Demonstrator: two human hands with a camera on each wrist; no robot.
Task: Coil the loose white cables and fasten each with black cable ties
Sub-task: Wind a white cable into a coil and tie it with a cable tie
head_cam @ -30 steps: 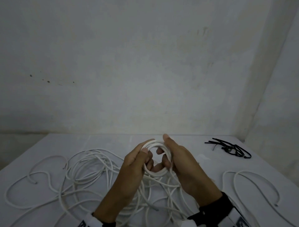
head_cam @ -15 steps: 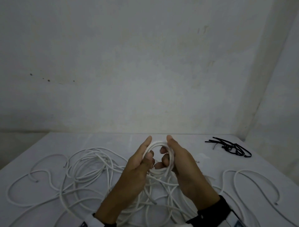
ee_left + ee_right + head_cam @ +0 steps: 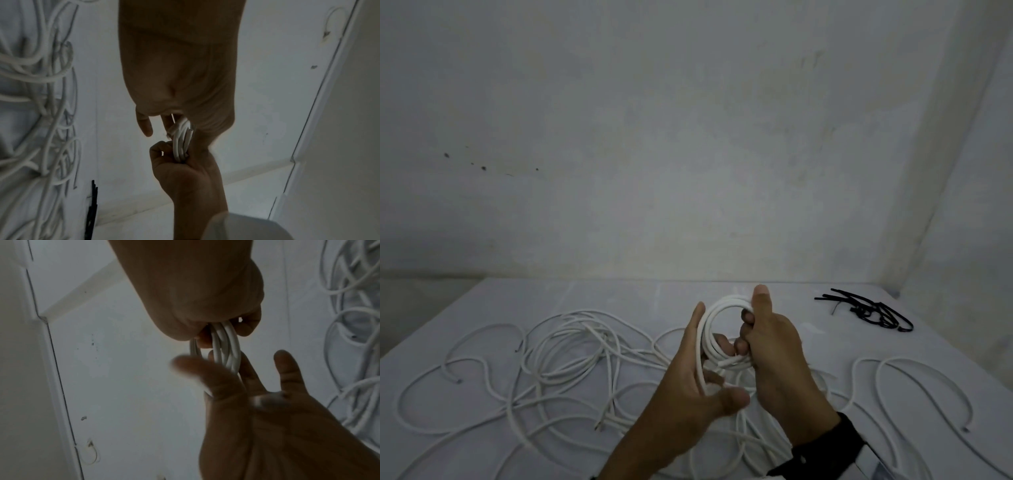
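Coil [image 3: 717,334] of white cable held above the table [image 3: 619,294], over the loose cables [image 3: 565,353]. Right hand [image 3: 774,346]: fingers curled round the coil's right side, thumb upright. Left hand [image 3: 695,387]: fingers straight and spread, flat against the coil's left side. Black cable ties [image 3: 869,310] lie well apart at far right

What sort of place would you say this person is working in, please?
Probably a bare workroom corner set up for one cable-tidying job: a plain white table against stained white walls, holding only loose white cables and black cable ties.
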